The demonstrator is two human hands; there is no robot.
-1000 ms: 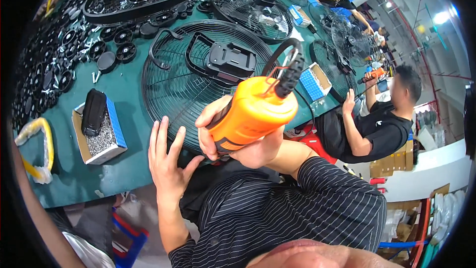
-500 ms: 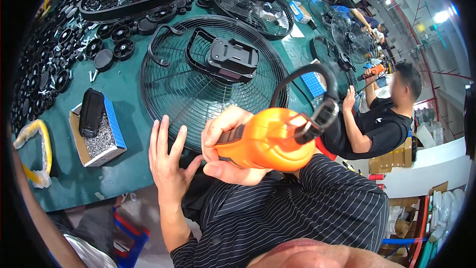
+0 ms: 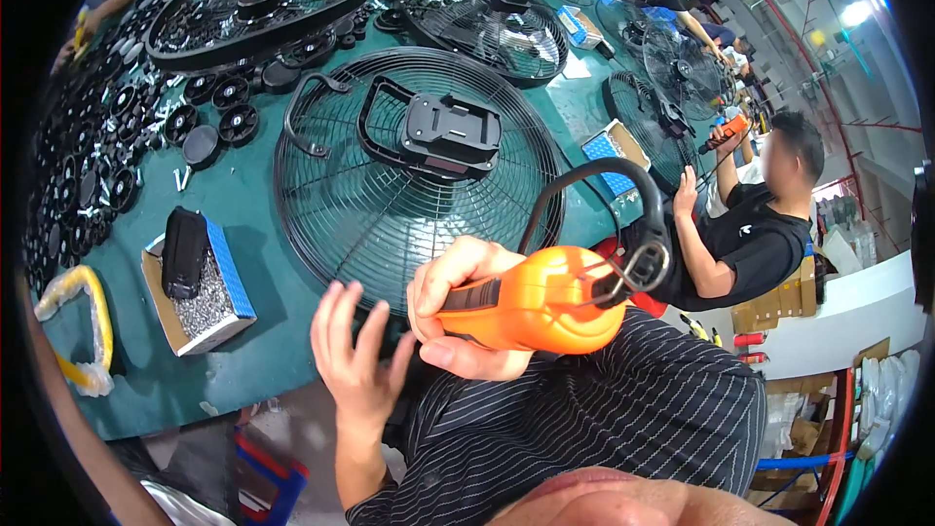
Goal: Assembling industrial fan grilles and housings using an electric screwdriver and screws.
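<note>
My right hand (image 3: pixel 458 307) grips an orange electric screwdriver (image 3: pixel 541 309), lying sideways over my striped sleeve, with a black cable (image 3: pixel 584 185) looping up from its rear end. My left hand (image 3: pixel 355 360) is open with fingers spread, at the near edge of the green table (image 3: pixel 263 234), holding nothing. Just beyond both hands lies a round black wire fan guard (image 3: pixel 390 205) with a black motor bracket (image 3: pixel 443 131) and a handle on it.
A cardboard box of screws (image 3: pixel 200 292) with a black tool on top stands left of my hands. Several black round parts (image 3: pixel 107 166) cover the far left. More fan guards (image 3: pixel 263 0) lie further back. A seated person in black (image 3: pixel 755 224) works at the right.
My right hand has swung the orange screwdriver down and to the right, from upright over the guard to lying sideways near my chest. The left hand stayed open at the table edge.
</note>
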